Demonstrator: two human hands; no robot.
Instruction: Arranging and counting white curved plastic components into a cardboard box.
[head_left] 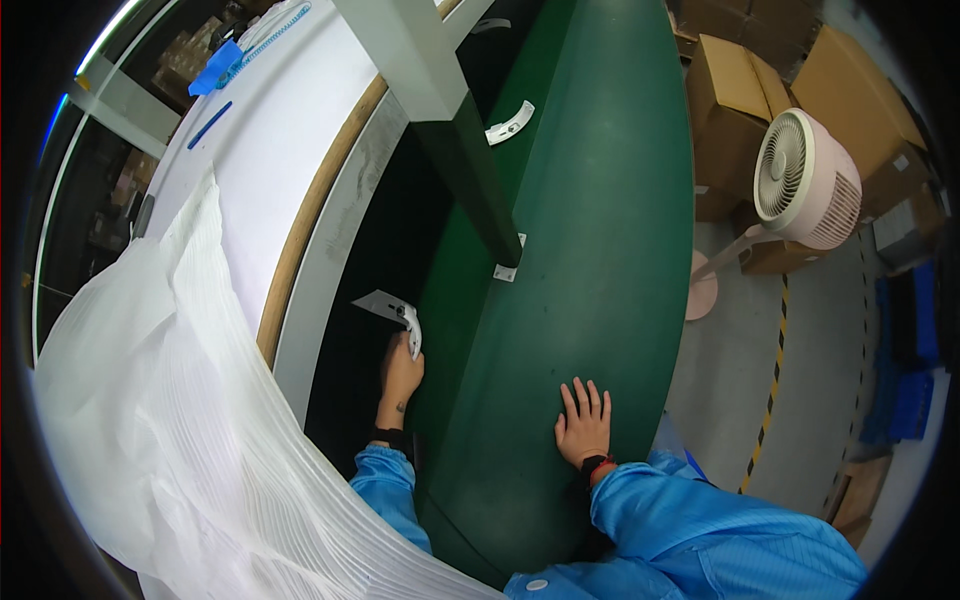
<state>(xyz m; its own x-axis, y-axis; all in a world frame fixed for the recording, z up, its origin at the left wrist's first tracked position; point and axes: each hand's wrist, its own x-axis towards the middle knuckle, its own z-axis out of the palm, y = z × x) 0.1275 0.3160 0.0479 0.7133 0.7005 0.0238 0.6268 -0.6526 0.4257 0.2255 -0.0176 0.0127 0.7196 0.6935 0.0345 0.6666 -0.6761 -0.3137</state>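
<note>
My left hand (401, 372) reaches over the dark strip beside the green surface, its fingers closed on the lower end of a curved white part (413, 326). A pale, pointed flat piece (378, 302) extends leftward from that part; whether the two are joined I cannot tell. Flat on the green work surface (610, 260) lies my right hand (585, 428), fingers spread and holding nothing. Farther off, a similar curved white part (511, 124) rests near the edge of the dark strip.
A grey post (420, 60) stands on a white bracket (507, 270) between my hands and the far part. White foam sheeting (190, 380) drapes over the left table, where a blue pen (209, 125) lies. To the right are a fan (805, 180) and cardboard boxes (735, 120).
</note>
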